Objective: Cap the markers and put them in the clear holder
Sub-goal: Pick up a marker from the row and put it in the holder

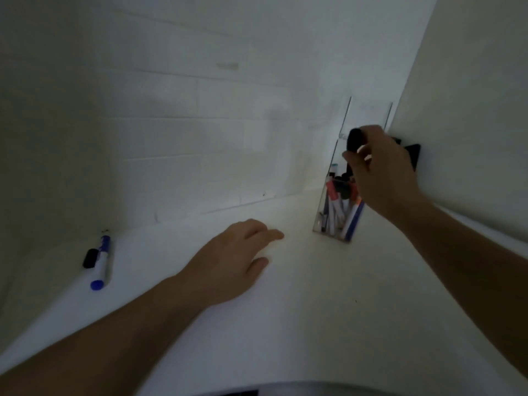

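A person's right hand [380, 170] grips a black-capped marker [355, 140] above the tall clear acrylic holder [340, 192], which stands on the white table [285, 324] near the wall, part-filled with capped markers. The left hand [234, 261] rests flat on the table, fingers relaxed, holding nothing. Far left lie a blue-capped white marker [100, 262] and a loose black cap [90, 258], side by side.

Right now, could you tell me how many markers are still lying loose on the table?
1: a blue marker lies at the table's far left, with a loose black cap beside it. The right hand holds another marker over the holder; more stand inside.
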Demonstrator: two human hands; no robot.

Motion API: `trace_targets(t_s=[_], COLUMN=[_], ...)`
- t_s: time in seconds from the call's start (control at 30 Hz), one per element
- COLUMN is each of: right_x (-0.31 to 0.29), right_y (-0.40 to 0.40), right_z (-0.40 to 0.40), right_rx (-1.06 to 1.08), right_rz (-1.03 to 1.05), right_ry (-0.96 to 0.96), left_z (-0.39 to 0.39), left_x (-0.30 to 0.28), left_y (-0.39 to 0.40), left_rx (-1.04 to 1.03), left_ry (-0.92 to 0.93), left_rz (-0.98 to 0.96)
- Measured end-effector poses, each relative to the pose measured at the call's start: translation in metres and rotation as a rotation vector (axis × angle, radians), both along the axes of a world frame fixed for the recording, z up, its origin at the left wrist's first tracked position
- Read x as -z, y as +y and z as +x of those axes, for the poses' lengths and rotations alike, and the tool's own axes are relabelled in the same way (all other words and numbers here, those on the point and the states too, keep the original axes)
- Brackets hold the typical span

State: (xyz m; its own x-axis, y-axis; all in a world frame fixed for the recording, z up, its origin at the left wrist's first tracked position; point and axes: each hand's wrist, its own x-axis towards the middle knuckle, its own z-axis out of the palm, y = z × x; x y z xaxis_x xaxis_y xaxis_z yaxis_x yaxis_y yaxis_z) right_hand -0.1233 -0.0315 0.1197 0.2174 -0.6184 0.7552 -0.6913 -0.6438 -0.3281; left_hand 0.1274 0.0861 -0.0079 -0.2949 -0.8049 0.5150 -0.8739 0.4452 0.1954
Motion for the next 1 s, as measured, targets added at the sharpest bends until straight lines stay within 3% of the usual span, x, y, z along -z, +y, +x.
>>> trace_targets(t_s=[0.13, 0.23, 0.57, 0.73, 0.9, 1.0], right_x=[-0.002, -0.004, -0.007, -0.004, -0.007, -0.005], right_y=[-0.008, -0.013, -0.039, -0.05, -0.053, -0.049], right_z=[-0.005, -0.002, 0.014, 0.007, 0.007, 0.011], right_rx=[0.009, -0.006, 0.044, 0.044, 0.036, 0.006], right_rz=[0.081, 0.123, -0.022, -0.024, -0.027, 0.012], right_ry=[-0.087, -0.039, 0.113, -0.067, 0.007, -0.064], left_z=[-0.001, -0.001, -0.001, 0.001, 0.001, 0.0], left_x=[0.003, 0.003, 0.004, 0.006, 0.007, 0.007], left_y=[0.002, 0.003, 0.003, 0.001, -0.001, -0.001], left_rx=[0.0, -0.016, -0.031, -0.018, -0.018, -0.021], left_ry=[-0.003, -0.001, 0.005, 0.02, 0.029, 0.027], left_rz=[0.013, 0.007, 0.006, 0.022, 0.015, 0.015])
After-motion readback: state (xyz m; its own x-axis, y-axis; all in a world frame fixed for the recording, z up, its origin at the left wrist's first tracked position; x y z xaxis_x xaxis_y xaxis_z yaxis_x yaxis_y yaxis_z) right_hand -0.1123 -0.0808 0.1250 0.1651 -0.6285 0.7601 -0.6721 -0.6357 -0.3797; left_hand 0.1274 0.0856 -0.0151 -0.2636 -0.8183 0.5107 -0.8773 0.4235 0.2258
